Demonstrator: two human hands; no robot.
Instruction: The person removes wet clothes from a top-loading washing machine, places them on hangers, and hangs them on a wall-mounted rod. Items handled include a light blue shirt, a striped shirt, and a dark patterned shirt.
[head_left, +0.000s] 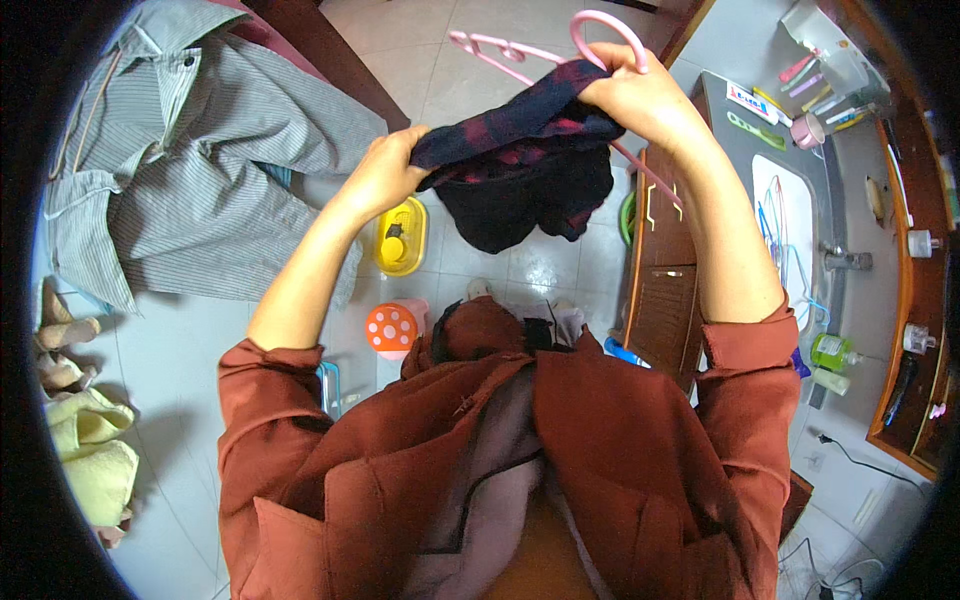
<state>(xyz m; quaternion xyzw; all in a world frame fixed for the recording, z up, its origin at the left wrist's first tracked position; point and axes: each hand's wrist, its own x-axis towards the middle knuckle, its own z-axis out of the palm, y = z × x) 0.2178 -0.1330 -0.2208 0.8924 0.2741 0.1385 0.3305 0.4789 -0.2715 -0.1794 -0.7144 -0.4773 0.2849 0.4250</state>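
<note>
Between my two hands stretches a dark plaid garment (517, 127) in navy and dark red, its black lining (495, 210) hanging below. My left hand (386, 172) grips one end of its edge, the thumb on top. At the other end my right hand (637, 94) holds the garment together with a pink plastic clothes hanger (607, 22). The hanger's hook curves up above my right fingers. One hanger arm reaches out to the upper left, and another pink bar slants down past my right wrist. The garment hides part of the hanger.
A grey striped garment (225, 172) hangs at the left, near yellow towels (94, 450). A yellow plastic basket (401, 255) and an orange dotted lid (391, 330) are below. At right, a washbasin (787, 180) holding wire hangers (776, 225) tops a brown cabinet (664, 300).
</note>
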